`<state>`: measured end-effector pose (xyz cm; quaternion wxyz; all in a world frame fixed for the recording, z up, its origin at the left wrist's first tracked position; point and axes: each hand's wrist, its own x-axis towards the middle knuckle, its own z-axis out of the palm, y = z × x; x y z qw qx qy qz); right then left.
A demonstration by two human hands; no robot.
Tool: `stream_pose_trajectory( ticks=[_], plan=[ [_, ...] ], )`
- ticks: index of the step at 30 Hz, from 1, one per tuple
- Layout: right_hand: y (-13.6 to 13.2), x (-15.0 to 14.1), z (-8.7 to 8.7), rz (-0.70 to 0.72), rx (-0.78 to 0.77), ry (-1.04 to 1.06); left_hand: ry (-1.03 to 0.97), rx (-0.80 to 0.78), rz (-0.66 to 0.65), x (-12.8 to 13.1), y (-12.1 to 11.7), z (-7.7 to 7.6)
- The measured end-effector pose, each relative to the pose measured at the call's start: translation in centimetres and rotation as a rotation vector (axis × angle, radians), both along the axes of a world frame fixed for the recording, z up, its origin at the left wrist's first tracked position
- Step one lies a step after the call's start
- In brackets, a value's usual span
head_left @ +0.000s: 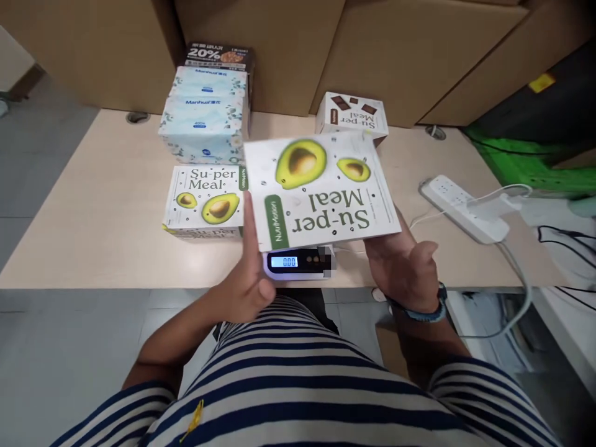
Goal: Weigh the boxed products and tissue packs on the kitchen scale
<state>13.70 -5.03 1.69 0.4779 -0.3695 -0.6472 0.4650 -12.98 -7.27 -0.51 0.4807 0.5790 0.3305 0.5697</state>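
Observation:
Between my two hands is a white Su-per Meal box point(321, 192) with avocado pictures, its lettering upside down to me. My left hand point(246, 282) presses its left side with straight fingers, and the thumb is raised. My right hand point(405, 267) supports the right side, its fingers partly hidden behind the box. Beneath the box, a digital scale point(282, 262) shows 0.00 on its lit display; most of its platform is hidden. Just left of my left fingers lies another avocado Su-per Meal box point(205, 198), touched by neither palm.
Tissue packs point(205, 118) stand at the back left before a dark box point(218, 56). A Su-per Meal box with chocolate pictures point(354, 115) sits behind the held box. At the right lies a white power strip point(463, 208) with cables. Cardboard boxes point(261, 56) line the table's back edge.

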Motion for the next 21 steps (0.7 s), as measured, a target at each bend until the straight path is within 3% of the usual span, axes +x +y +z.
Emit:
stream_pose_trajectory(
  ticks=[3, 5, 8, 11, 15, 19, 21],
  plan=[
    [0.2, 1.8, -2.7, -0.161, -0.044, -0.098, 0.178, 0.080, -0.302, 2.4, 0.8, -0.9],
    [0.5, 2.3, -4.5, -0.201, -0.032, -0.118, 0.210, 0.080, -0.330, 3.1, 1.4, -1.6],
    [0.9, 2.0, -6.8, -0.155, -0.006, -0.093, 0.235, 0.050, -0.192, 3.0, 1.9, -2.5],
    [0.8, 1.3, -7.9, -0.078, -0.030, -0.095, 0.308, 0.001, -0.018, 2.3, 2.2, -3.1],
    [0.7, 1.1, -6.9, -0.043, -0.026, -0.148, 0.314, 0.010, 0.081, 2.7, 1.3, -3.3],
    [1.3, 1.2, -6.0, -0.030, 0.004, -0.249, 0.191, -0.113, 0.272, 4.6, -0.1, -3.1],
    [1.4, 1.0, -6.0, -0.063, 0.023, -0.285, 0.173, -0.132, 0.309, 5.2, -0.4, -3.0]
  ],
)
